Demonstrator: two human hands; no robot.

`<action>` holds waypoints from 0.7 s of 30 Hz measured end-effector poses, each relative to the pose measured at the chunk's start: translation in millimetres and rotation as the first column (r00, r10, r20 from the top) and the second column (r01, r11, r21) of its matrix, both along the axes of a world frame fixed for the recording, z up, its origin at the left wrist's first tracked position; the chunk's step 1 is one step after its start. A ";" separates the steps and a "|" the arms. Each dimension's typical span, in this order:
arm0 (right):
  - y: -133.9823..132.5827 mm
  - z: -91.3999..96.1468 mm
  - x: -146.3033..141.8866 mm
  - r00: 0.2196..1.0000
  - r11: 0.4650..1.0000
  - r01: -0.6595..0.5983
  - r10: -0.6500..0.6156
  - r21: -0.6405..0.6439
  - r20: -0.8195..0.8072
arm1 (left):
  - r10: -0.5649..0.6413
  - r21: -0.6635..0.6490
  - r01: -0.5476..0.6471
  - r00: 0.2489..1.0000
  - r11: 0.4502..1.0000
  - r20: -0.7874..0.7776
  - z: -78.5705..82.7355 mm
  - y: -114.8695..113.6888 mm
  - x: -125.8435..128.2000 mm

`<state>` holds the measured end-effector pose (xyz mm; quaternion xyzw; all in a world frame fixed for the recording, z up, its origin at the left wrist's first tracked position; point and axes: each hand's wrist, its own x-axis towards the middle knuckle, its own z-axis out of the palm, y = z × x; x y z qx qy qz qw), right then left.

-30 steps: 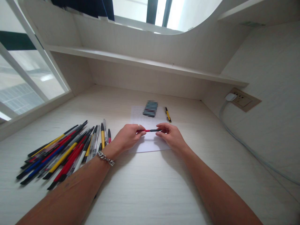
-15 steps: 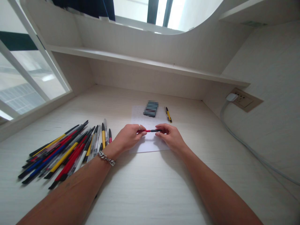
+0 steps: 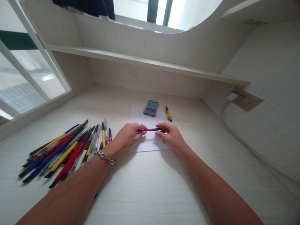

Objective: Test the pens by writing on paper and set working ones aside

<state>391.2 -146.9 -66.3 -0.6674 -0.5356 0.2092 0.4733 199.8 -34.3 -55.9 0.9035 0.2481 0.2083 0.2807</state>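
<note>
From the head camera, the left hand (image 3: 127, 138) and right hand (image 3: 170, 136) each pinched one end of a red-and-black pen (image 3: 150, 129), held level over a sheet of paper (image 3: 150, 141). A heap of pens (image 3: 63, 153) lay at nine o'clock, a yellow pen (image 3: 168, 114) at one o'clock.

There is one camera only, and it is worn on the person's head, so it looks from above and from behind the left hand (image 3: 127, 137) and the right hand (image 3: 170, 136). It faces forward and down across the tabletop (image 3: 150, 190), toward the back of the desk. The view is near the person: the left forearm (image 3: 63, 193) and the right forearm (image 3: 211, 190) enter from the bottom edge. It is wide, so it also takes in the shelf (image 3: 140, 59) above, the window (image 3: 30, 75) at left and the wall socket (image 3: 243, 100) at right.
</note>
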 end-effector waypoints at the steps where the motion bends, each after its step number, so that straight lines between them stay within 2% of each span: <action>1: -0.2 1.5 -0.6 1.000 1.000 0.010 -0.010 -0.020 0.011 | -0.006 -0.001 0.006 1.000 1.000 0.006 -0.2 0.0 0.2; 5: -1.3 5.6 -3.0 0.998 0.995 0.025 -0.018 -0.101 0.068 | -0.026 0.012 0.026 0.999 1.000 0.023 0.0 -0.5 0.8; 12: -1.1 0.0 -1.5 0.999 0.999 -0.032 0.031 0.032 0.015 | -0.055 0.116 0.062 0.996 0.991 -0.066 5.1 -2.6 0.2; 18: -2.7 6.1 -4.7 0.995 0.998 -0.003 0.009 -0.061 0.096 | 0.007 0.213 0.027 0.987 0.977 -0.159 11.6 -7.3 0.2; 21: -3.2 8.5 -7.6 0.989 0.999 -0.015 0.020 -0.036 0.144 | 0.039 0.220 0.004 0.981 0.975 -0.188 10.2 -8.3 1.0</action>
